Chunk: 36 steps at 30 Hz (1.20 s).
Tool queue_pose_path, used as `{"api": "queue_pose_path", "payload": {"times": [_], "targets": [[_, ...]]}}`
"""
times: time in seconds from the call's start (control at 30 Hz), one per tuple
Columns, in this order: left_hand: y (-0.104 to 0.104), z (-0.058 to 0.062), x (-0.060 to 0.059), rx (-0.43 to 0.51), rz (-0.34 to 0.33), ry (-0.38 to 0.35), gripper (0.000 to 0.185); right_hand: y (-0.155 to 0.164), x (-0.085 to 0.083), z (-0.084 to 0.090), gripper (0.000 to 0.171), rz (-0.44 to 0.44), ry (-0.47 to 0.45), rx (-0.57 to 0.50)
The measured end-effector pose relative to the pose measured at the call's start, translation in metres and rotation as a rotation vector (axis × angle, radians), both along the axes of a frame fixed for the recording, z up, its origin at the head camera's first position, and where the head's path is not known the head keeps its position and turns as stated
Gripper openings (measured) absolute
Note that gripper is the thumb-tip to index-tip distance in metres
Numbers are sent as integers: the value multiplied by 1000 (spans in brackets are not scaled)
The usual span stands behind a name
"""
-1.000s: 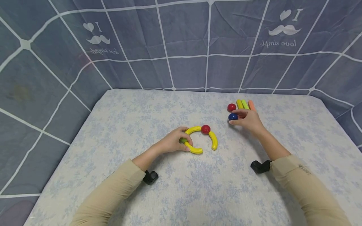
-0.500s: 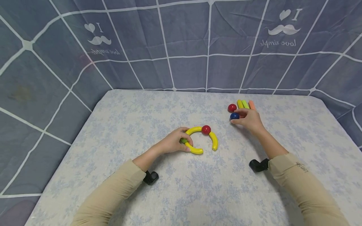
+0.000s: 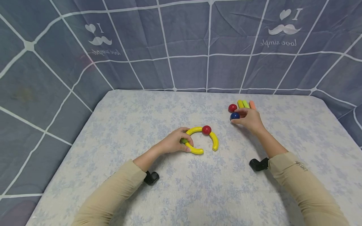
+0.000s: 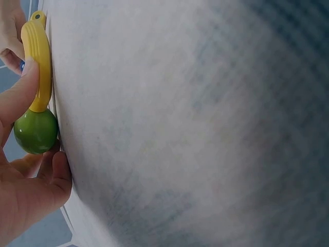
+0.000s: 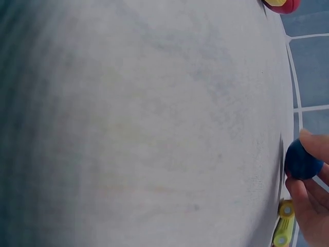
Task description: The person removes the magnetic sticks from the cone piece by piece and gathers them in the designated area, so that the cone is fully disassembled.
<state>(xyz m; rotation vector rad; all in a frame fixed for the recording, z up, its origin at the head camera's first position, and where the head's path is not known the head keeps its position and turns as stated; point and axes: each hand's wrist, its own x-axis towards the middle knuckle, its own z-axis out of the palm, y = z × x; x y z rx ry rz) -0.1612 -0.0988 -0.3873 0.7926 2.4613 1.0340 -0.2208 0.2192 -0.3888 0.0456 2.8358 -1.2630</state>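
Observation:
My left hand [image 3: 174,140] grips a partial ring of magnetic building pieces at its left side, fingers curled about a green ball [image 4: 36,131] and the thumb on a yellow curved stick [image 4: 42,72]. Another curved stick [image 3: 194,130] runs from there up to a red ball [image 3: 206,130]. From that ball a third curved stick [image 3: 215,142] bends down, leaving a gap at the ring's lower right. Further right, my right hand [image 3: 251,120] pinches a blue ball [image 3: 234,116] between thumb and fingers, close over the tabletop.
A loose red ball [image 3: 233,108] lies just behind the blue one. Beside it are a yellow stick [image 3: 240,104], a lime stick [image 3: 246,104] and an orange stick [image 3: 252,104], partly hidden by the right hand. A blue-grey curtain [image 3: 186,73] hangs behind the table [image 3: 181,194].
The right hand has shifted very slightly right with the blue ball. The left hand and the partial ring have stayed practically still.

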Motion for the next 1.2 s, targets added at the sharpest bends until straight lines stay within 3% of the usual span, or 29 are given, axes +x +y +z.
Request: {"api": "queue_pose_path", "payload": {"times": [0.73,1.2], "targets": [[1,3,1,2,13,-7,9,-1,-2,2,45,26,86,69],[1,2,0,-13,13,-4,9,-1,-3,1,46,16,72,62]]}}
